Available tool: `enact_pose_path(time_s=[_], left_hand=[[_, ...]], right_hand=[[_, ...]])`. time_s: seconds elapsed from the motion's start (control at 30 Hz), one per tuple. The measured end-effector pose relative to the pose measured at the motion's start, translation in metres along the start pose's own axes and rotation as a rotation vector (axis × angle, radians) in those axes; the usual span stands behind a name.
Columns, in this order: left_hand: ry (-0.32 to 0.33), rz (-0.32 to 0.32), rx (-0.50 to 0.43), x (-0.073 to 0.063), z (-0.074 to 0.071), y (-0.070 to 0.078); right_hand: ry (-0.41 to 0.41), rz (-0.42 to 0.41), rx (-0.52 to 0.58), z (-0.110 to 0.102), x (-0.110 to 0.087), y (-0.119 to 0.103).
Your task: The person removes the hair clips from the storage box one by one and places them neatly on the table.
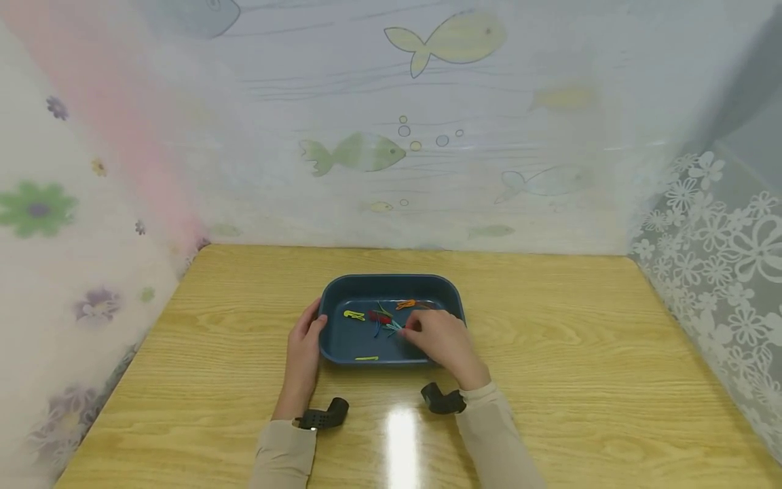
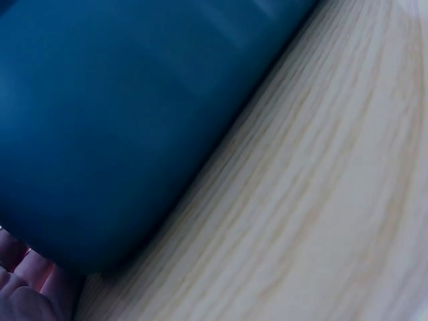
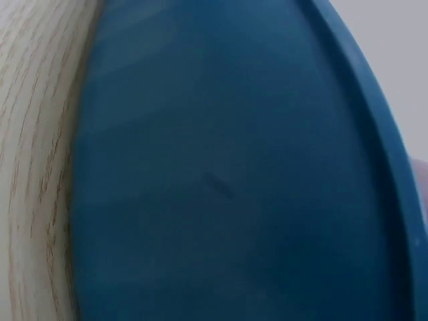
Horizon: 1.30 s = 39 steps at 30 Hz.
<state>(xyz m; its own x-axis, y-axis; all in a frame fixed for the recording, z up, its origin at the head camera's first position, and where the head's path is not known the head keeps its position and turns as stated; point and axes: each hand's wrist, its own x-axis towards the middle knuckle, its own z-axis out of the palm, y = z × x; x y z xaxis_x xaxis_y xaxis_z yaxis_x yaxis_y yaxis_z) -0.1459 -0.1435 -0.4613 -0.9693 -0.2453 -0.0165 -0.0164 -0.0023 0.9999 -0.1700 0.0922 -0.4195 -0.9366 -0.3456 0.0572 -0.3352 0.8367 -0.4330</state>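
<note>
Near the front wall inside the blue tray (image 1: 342,343), a thin yellow strip (image 1: 366,358) is lying. The left hand (image 1: 303,346) is gripping the tray's left end. The right hand (image 1: 442,339) is bending its fingers at light-blue strips (image 1: 392,327) inside; whether it is pinching one, I cannot tell. Behind them, an orange piece (image 1: 406,304) is lying.

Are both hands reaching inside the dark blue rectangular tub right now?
No, only the right hand reaches in, while the left hand holds the tub by its left end.
</note>
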Motion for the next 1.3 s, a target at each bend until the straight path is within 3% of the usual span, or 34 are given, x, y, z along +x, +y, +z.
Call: enact_pose_path(time_s=[0.27,0.6,1.3], left_hand=[[0.008,0.001,0.007,0.001,-0.002,-0.002],[-0.004,0.033,-0.007,0.007,0.001,0.002],[0.007,-0.010,0.008,0.001,0.001,-0.001]], right_hand=[[0.091,-0.047,0.283,-0.005,0.002,0.008],[0.167,-0.069,0.322,-0.021,0.003,0.012],[0.145,0.059,0.496,-0.032,-0.011,0.031]])
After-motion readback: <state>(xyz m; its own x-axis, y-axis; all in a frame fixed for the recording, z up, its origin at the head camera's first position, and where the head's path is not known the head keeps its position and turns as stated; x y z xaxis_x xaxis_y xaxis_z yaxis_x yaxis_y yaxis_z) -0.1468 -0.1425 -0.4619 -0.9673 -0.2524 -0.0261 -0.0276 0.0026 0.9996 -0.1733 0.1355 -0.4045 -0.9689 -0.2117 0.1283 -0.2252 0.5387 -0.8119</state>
